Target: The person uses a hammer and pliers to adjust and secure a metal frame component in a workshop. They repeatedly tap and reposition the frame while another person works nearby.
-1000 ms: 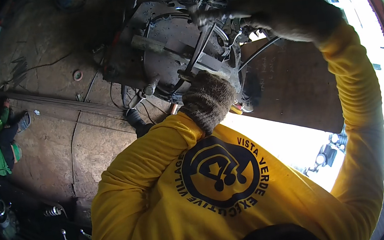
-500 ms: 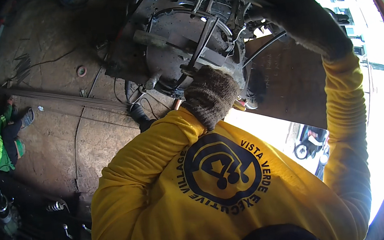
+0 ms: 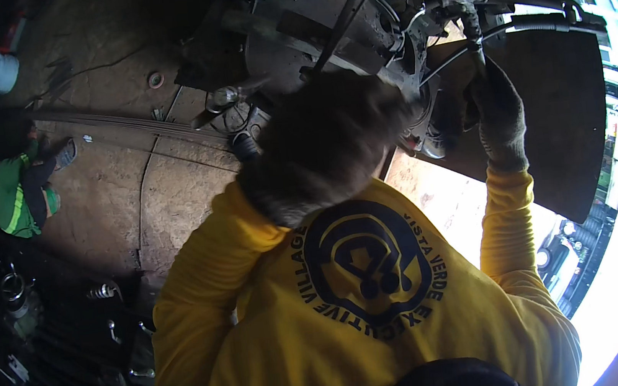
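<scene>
My left hand (image 3: 327, 140), in a dark work glove, is blurred in front of the round metal assembly (image 3: 273, 55); its fingers cannot be made out. A long flat metal bar (image 3: 343, 28) crosses that assembly, its lower end close to the glove. My right hand (image 3: 500, 112), also gloved, is closed around the lower end of an upright metal tool with a rod-like handle (image 3: 473, 38). The tool's upper end meets the dark metal parts of the assembly. Left of my left hand is a blurred metal piece (image 3: 222, 99) with a rounded end.
A dark sheet panel (image 3: 546, 110) stands to the right, with a cable (image 3: 454, 58) in front. Long thin rods (image 3: 123, 123) lie on the brown floor. A person in green (image 3: 9, 199) crouches at the far left. Metal parts and tools (image 3: 17, 298) are at lower left.
My right hand has come down from above the assembly to the upright tool. My left hand now covers the area beside the bar's lower end, blurred by motion. The whole view has shifted.
</scene>
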The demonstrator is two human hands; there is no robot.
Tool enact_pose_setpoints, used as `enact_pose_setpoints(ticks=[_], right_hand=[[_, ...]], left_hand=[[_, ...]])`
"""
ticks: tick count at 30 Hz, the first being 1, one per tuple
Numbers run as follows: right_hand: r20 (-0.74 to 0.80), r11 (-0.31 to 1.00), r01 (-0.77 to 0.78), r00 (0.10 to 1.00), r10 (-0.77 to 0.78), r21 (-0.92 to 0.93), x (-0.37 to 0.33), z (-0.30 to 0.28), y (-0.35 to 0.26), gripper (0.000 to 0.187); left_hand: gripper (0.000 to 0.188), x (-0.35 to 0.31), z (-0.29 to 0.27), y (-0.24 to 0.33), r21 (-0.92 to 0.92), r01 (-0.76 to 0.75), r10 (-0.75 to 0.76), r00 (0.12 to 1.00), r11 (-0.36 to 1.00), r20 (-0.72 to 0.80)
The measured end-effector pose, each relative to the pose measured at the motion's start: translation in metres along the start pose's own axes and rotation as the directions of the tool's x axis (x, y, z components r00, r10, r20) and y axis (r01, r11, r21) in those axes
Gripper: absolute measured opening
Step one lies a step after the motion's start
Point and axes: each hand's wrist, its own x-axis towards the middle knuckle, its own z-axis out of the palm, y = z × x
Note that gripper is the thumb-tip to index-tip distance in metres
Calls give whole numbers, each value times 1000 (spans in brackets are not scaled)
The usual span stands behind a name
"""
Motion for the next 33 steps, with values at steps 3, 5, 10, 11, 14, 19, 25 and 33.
enact_pose_setpoints(ticks=[3,5,10,11,14,19,25,33], right_hand=[[20,981,-30,999,26,192,-14,-3,42,37],[26,973,-79,997,76,219,-21,-2,57,37],[51,954,-152,988,144,259,-43,-5,89,38],[63,959,-171,985,160,227,-46,-8,93,38],[77,958,-147,988,132,247,-56,-13,126,39],[131,921,-208,976,174,329,-66,-18,154,41],[136,921,-213,975,178,325,-66,-22,180,41],[245,862,-258,956,162,436,-64,-22,169,43]], left_hand=[[38,13,-28,-15,-114,170,-184,974,979,-133],[40,28,-38,-18,-57,325,-329,939,944,-101],[52,67,-25,-18,282,596,-648,748,752,143],[53,73,-19,-22,357,625,-706,689,694,165],[56,85,3,-34,486,652,-800,568,581,193],[55,89,10,-42,538,642,-823,530,547,205],[53,95,21,-38,646,581,-818,561,495,122],[52,90,11,-43,570,655,-840,529,496,123]])
